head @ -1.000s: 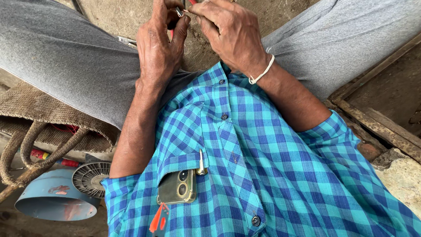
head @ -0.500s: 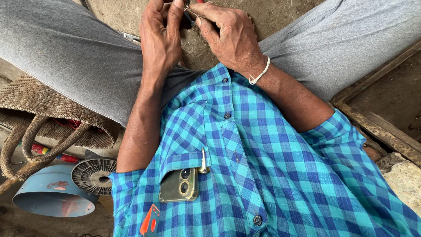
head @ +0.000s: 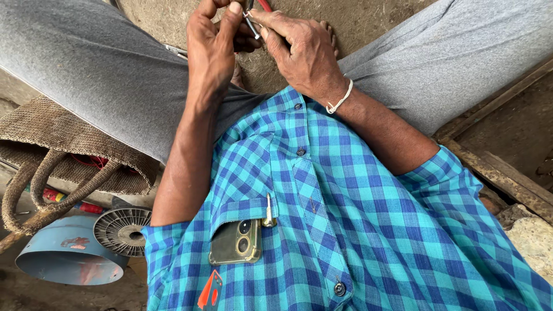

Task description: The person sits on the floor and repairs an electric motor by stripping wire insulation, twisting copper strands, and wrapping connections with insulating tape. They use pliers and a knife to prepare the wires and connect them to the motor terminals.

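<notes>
Both hands pinch a small silvery metal part (head: 251, 24) above the lap.
Left hand (head: 214, 49) and right hand (head: 302, 55) should keep each grip narrow, fingertips steadying it.

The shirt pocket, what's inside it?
A phone sticks out of the shirt pocket, camera end showing, and a pen clip hooks over the pocket's edge. The cloth covers the phone's other end and the pen's body.

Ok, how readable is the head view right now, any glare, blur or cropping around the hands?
Head view: soft even light, no glare; left hand and right hand sharp, but the small metal piece they pinch sits at the top edge, partly cropped; wide-angle stretch at corners.
</notes>
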A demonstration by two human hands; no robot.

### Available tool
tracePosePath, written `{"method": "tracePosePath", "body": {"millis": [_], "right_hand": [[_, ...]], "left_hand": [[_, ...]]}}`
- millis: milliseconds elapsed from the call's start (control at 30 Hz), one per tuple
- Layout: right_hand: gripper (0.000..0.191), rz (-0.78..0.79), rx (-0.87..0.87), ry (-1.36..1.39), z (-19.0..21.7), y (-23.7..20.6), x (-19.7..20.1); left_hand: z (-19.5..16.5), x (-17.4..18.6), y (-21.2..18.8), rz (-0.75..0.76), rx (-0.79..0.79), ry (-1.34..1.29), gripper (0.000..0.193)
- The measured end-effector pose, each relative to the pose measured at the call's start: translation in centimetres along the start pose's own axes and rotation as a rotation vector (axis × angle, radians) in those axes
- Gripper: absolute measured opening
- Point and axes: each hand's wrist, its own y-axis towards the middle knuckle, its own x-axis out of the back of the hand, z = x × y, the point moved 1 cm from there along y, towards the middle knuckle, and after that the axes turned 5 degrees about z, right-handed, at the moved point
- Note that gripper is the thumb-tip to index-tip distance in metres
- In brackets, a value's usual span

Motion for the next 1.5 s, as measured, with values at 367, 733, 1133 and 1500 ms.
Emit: {"method": "tracePosePath", "body": {"millis": [367,733,1133,1500], "right_hand": [[0.027,-0.007,0.013,-0.037,0.4,0.0,1.5],[0.024,-0.016,-0.005,0.038,0.7,0.0,2.0],[0.027,-0.024,-0.067,0.134,0.9,-0.8,1.7],[0.023,0.009,-0.007,-0.053,-0.6,-0.8,1.0]], "left_hand": [[-1.9,-1.3,-1.3,0.039,-0.284,0.441,0.067],[-1.5,-1.9,-1.3,-0.022,-0.473,0.986,0.049],[0.0,-1.1,0.0,0.021,-0.106,0.459,0.064],[-3.3,-2.1,-1.6,-0.104,-0.519,0.696,0.023]]}}
